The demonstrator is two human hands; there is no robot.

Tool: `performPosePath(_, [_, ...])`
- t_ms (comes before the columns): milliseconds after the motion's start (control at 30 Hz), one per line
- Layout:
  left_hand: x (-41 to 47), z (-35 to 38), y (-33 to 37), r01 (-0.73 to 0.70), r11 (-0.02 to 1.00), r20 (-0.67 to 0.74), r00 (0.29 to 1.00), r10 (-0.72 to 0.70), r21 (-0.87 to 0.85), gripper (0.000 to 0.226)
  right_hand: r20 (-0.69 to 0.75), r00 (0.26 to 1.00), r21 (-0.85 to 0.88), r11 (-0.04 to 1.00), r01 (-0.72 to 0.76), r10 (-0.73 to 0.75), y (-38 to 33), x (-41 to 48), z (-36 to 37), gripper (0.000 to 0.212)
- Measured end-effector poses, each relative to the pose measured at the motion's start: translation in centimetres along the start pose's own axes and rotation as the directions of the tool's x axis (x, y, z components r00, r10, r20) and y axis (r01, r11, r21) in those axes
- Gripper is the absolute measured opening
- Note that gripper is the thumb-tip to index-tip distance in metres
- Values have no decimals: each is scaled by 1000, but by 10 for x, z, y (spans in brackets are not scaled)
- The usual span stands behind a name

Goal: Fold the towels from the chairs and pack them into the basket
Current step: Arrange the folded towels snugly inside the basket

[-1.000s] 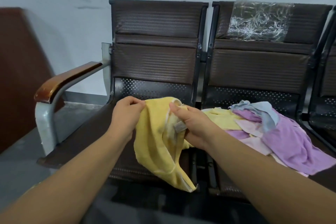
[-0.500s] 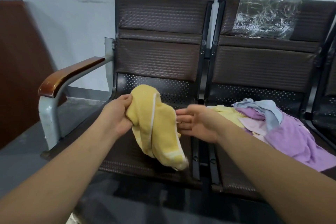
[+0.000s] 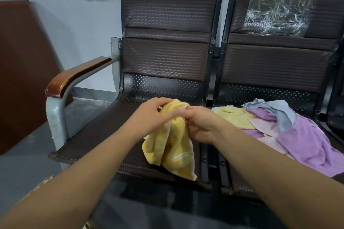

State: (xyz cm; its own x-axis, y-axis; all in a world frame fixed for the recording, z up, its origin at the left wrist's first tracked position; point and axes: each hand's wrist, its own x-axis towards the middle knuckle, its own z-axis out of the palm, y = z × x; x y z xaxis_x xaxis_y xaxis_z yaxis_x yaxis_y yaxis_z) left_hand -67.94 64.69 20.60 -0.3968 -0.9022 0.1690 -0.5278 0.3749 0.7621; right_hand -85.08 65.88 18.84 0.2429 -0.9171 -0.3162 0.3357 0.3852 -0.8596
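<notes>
Over the left seat of the bench [image 3: 100, 135], fingers [image 3: 162, 102] of the left hand [image 3: 150, 117] and right hand [image 3: 202, 126] curl round the bunched top of a yellow towel [image 3: 173, 148], which hangs toward 6 o'clock. At 3 o'clock, a loose towel pile [image 3: 301, 137] lies on the next seat.

Both hands gathered together – each gripping the top of one yellow towel [image 3: 173, 147].

The left hand [image 3: 150, 115] lies back-up, fingers curled over the bunched upper edge. The right hand [image 3: 200, 126] sits just beside it, fingertips meeting the left hand's, and pinches the same edge with curled fingers. The bare left forearm [image 3: 83, 173] and right forearm [image 3: 270, 171] stretch forward and converge toward the hands – wrists nearly straight, with the cloth hanging below both palms.
</notes>
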Motion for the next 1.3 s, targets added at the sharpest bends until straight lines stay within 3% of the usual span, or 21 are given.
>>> performPosePath(33, [1, 2, -2, -36, 994, 10, 999, 35, 105, 58, 0, 1000, 19, 999, 25, -25, 0, 1, 0, 21])
performPosePath(100, [2, 3, -6, -55, 988, -44, 997, 62, 146, 49, -2, 998, 30, 998, 60, -60, -2, 1, 0, 14])
performPosePath(200, [8, -3, -20, 44, 996, -168, 984, -56, -74, 3, -35, 995, 15, 995, 95, -95, -5, -1, -7, 18])
performPosePath(300, [13, -7, -36, 226, 933, -161, 947, -278, -281, 16, 8, 997, -19, 997, 72, -72, -8, -7, -18, 24])
performPosePath(367, [14, -6, -40, 333, 802, -126, 886, -446, -496, 22, 61, 998, -84, 996, -13, 18, -9, -10, -25, 26])
performPosePath(400, [16, -6, -40, 337, 682, -96, 853, -514, -649, 23, 78, 993, -175, 981, -78, 93, -9, -11, -28, 28])
performPosePath(500, [17, -10, -33, 262, 325, 37, 826, -562, -909, 30, 48, 943, -533, 807, -256, 330, -2, -15, -30, 33])
performPosePath(567, [13, -11, -26, 253, 226, 103, 849, -519, -941, 34, 37, 941, -499, 822, -275, 337, 2, -17, -27, 36])
performPosePath(633, [11, -9, -19, 254, 186, 143, 874, -464, -949, 37, 75, 969, -227, 950, -215, 237, 2, -17, -22, 43])
performPosePath(700, [8, -8, -9, 261, 167, 175, 898, -405, -951, 39, 69, 982, 29, 984, -176, 174, -1, -15, -18, 67])
performPosePath(800, [6, -6, 1, 262, 196, 189, 926, -326, -945, 37, 56, 970, 125, 963, -240, 235, -1, -13, -8, 85])
performPosePath(933, [5, -3, -4, 286, 333, 180, 932, -314, -899, 51, 102, 965, 40, 969, -246, 241, 3, -15, -1, 71])
performPosePath(1067, [12, -4, -13, 296, 433, 127, 917, -378, -851, 30, 3, 986, 21, 986, -167, 167, -4, -19, 5, 48])
performPosePath(1167, [18, -9, -23, 270, 522, -44, 859, -511, -809, 15, -134, 991, 151, 989, 0, 21, -9, -18, 2, 33])
performPosePath(1233, [20, -16, -34, 246, 497, -128, 787, -603, -832, 11, -230, 971, 223, 968, 112, -59, -15, -20, -6, 26])
performPosePath(1300, [20, -21, -42, 242, 434, -121, 745, -656, -868, 23, -262, 960, 227, 961, 160, -98, -18, -21, -13, 25])
